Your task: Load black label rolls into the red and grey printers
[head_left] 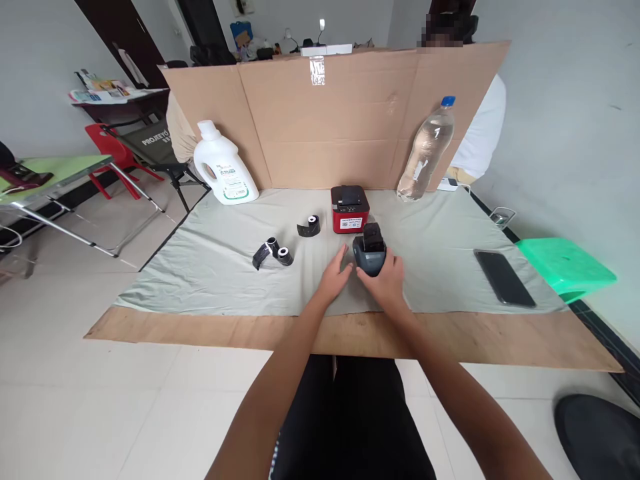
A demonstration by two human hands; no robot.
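Observation:
My right hand (389,281) grips the right side and near edge of a small dark grey printer-like device (369,259), whose black lid is raised. Just left of the device is my left hand (334,275), its fingers stretched out and apart, holding nothing. Directly behind stands a red box-shaped device (350,212) with a black top and a white label. To the left lie several small black rolls: a roll with a loose end (311,227), another with its strip unrolled (269,249), and a wound roll (285,256).
A white jug (226,167) and a clear bottle with a blue cap (427,153) stand before an upright cardboard panel (330,123). A black phone (504,278) lies on the cloth (210,273) at right. Beyond the table's right edge is a green stool (567,263).

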